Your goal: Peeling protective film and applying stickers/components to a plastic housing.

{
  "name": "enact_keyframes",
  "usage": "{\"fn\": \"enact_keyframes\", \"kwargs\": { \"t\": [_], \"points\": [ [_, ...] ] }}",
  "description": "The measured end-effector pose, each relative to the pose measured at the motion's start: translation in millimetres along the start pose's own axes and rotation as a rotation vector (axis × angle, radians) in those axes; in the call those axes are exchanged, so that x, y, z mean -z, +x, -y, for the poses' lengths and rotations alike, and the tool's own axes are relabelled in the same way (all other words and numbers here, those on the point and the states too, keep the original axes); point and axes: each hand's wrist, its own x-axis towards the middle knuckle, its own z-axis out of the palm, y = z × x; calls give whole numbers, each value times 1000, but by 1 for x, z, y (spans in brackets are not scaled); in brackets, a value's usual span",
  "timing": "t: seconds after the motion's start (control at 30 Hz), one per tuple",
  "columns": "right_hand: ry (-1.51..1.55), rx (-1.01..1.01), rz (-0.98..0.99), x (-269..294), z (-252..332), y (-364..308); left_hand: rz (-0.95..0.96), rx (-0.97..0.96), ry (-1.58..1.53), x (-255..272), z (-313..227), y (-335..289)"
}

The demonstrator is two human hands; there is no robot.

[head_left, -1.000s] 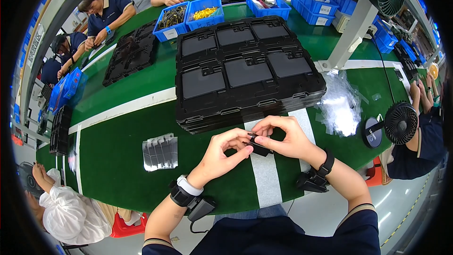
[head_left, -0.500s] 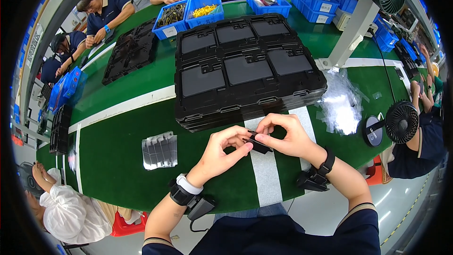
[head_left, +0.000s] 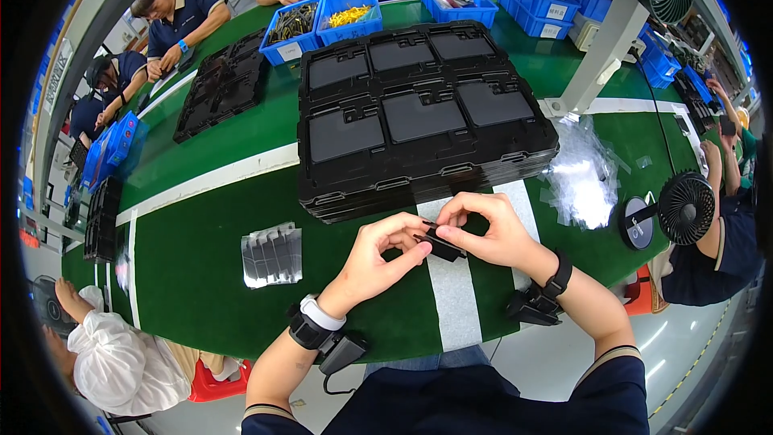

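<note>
Between my two hands is a small flat black part (head_left: 442, 250), held over the near middle of the green table. My left hand (head_left: 385, 251) pinches its left side between thumb and fingers. On the upper right edge, my right hand (head_left: 485, 229) grips the same part with thumb and forefinger. Fingers cover much of it, so its exact kind does not show. Just beyond my hands stands a stack of black plastic trays (head_left: 427, 171), its top tray holding several dark flat panels. To the left lies a sheet of clear film with grey strips (head_left: 272, 256).
A heap of clear film pieces (head_left: 584, 181) lies to the right, near a small black fan (head_left: 686, 208) on a round base. A metal post (head_left: 600, 52) rises behind it. Blue bins (head_left: 349, 24) of cables stand at the back. Several co-workers sit around the table.
My hands and the black part stay almost in place. At the far right, a co-worker's hand has shifted, with a dark object now showing in it.
</note>
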Motion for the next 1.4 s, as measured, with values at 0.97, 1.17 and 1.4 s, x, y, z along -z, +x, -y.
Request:
{"fn": "enact_keyframes", "kwargs": {
  "t": [0.97, 1.17, 1.4],
  "points": [
    [-7, 35, -23, 0, -3, 1, 6, -16, 2, 0, 0, 0],
    [-8, 41, -22, 0, -3, 1, 4, -26, 4, 1, 1, -1],
    [-17, 45, -26, 1, -3, 0, 5, -23, 8, 0, -1, 0]
  ]
}}
